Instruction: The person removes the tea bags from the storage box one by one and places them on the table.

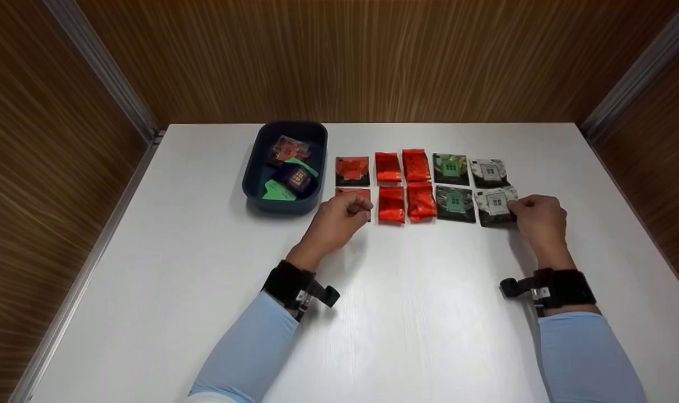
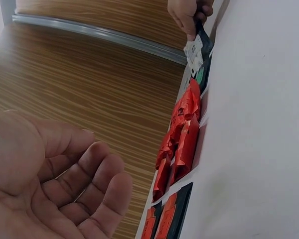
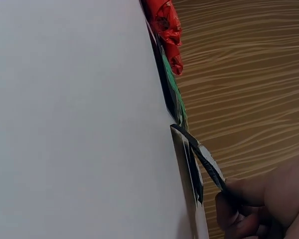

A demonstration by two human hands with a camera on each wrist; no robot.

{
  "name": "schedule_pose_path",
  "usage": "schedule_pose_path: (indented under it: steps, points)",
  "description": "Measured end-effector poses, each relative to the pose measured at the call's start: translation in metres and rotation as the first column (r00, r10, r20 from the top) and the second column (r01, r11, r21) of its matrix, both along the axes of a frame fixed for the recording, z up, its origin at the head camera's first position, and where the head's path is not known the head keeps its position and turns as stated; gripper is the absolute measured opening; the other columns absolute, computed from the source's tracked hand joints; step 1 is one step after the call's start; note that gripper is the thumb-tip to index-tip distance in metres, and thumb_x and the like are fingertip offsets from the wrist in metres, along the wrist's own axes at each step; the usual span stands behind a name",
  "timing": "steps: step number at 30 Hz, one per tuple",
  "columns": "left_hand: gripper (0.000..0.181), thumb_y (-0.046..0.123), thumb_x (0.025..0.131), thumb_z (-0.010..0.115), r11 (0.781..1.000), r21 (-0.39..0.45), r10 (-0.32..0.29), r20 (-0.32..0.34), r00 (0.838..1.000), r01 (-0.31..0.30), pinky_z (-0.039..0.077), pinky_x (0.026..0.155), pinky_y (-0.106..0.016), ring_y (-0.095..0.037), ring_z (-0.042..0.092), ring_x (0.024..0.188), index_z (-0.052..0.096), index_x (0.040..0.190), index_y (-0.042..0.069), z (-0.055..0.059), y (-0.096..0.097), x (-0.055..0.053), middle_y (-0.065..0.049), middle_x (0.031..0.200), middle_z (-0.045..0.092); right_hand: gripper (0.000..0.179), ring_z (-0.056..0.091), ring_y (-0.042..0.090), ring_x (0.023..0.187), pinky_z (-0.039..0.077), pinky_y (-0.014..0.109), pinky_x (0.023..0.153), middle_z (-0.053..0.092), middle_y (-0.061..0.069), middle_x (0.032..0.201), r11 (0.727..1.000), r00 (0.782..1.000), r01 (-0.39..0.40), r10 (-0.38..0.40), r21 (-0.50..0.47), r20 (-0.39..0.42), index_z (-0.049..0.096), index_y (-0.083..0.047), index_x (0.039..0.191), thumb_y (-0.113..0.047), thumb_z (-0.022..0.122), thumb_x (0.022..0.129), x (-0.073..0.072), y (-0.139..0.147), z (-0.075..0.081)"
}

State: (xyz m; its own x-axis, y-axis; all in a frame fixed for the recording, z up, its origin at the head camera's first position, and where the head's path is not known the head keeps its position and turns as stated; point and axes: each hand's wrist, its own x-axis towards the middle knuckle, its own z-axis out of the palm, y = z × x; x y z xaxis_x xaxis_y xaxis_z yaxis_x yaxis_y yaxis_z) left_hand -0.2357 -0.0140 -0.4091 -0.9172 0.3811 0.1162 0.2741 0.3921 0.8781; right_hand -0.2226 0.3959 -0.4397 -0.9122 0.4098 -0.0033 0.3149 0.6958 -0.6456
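My right hand [image 1: 541, 221] pinches the right edge of a white-and-black sachet [image 1: 494, 205] between thumb and fingers. In the right wrist view that sachet [image 3: 209, 162] tilts up off the table toward the fingers. A second white-and-black sachet [image 1: 489, 172] lies just behind it. My left hand [image 1: 338, 220], fingers loosely curled around nothing, is over the near orange-and-black sachet [image 1: 352, 192] and covers part of it. In the left wrist view the same hand [image 2: 65, 179] shows an empty palm.
Two green-and-black sachets [image 1: 455, 203] and several shiny red packets [image 1: 392, 204] fill the middle of the two rows. A far orange-and-black sachet [image 1: 352, 171] ends the back row. Left of them stands a dark blue bin [image 1: 251, 173] holding mixed packets. Wood-grain panels [image 1: 339, 61] enclose the white table [image 1: 406, 324].
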Motion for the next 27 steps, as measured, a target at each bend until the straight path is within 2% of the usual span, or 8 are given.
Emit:
schedule_pose_path:
  steps: [5, 19, 27]
  points:
    - [0.011, 0.009, 0.098, 0.067, 1.000, -0.006, -0.009, -0.015, 1.000, 0.009, 0.051, 0.084, -0.032, -0.017, 0.065, 0.093, 0.072, 0.109, 0.009, -0.0010, 0.0001, 0.0004, -0.002, 0.098, 0.072, 0.045, 0.058, 0.029, 0.093, 0.044, 0.033, 0.072, 0.070, 0.024, 0.115, 1.000, 1.000, 0.005, -0.005, -0.025, 0.012, 0.072, 0.007, 0.119, -0.033, 0.058, 0.103, -0.0012, 0.0004, -0.0008]
    - [0.018, 0.011, 0.099, 0.068, 0.998, -0.054, -0.021, -0.023, 1.000, 0.020, 0.051, 0.086, -0.033, -0.016, 0.064, 0.094, 0.072, 0.114, 0.003, -0.0015, 0.0000, 0.0006, -0.002, 0.099, 0.071, 0.040, 0.059, 0.024, 0.085, 0.046, 0.030, 0.067, 0.070, 0.023, 0.116, 1.000, 1.000, 0.002, -0.002, -0.018, 0.004, 0.072, 0.004, 0.120, -0.028, 0.054, 0.104, 0.0001, 0.0025, -0.0035]
    - [0.016, 0.011, 0.099, 0.066, 0.997, -0.069, -0.025, -0.027, 0.999, 0.023, 0.051, 0.088, -0.033, -0.016, 0.065, 0.095, 0.072, 0.112, 0.004, -0.0023, -0.0001, -0.0018, -0.002, 0.100, 0.073, 0.042, 0.062, 0.036, 0.091, 0.045, 0.039, 0.070, 0.068, 0.028, 0.116, 0.999, 1.000, -0.001, 0.000, 0.032, 0.026, 0.069, 0.007, 0.119, -0.027, 0.050, 0.102, 0.0050, 0.0021, 0.0036]
